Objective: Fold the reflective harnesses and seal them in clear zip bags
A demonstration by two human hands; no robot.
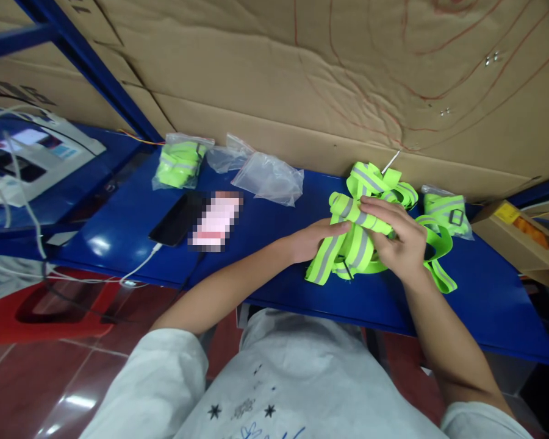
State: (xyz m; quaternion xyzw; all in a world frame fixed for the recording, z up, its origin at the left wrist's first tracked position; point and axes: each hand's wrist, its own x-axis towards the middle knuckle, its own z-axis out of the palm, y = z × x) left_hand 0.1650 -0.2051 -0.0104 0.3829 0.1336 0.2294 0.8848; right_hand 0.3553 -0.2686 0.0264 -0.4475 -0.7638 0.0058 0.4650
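A neon yellow-green reflective strap with a grey stripe lies in loops and folds on the blue table, right of the middle. My left hand is closed on its left side, the thumb lying along the band and the other fingers hidden beneath. From the right, my right hand wraps its fingers over a folded upper length of the same strap. More loops trail behind and to the right of my right hand. Behind it, a clear bag holding a folded reflective strap with a black buckle rests against the cardboard.
At the back left stand another bagged strap and clear plastic bags. A black phone with a white cable lies beside a blurred-out pink item. An open cardboard box sits at the right end of the blue table.
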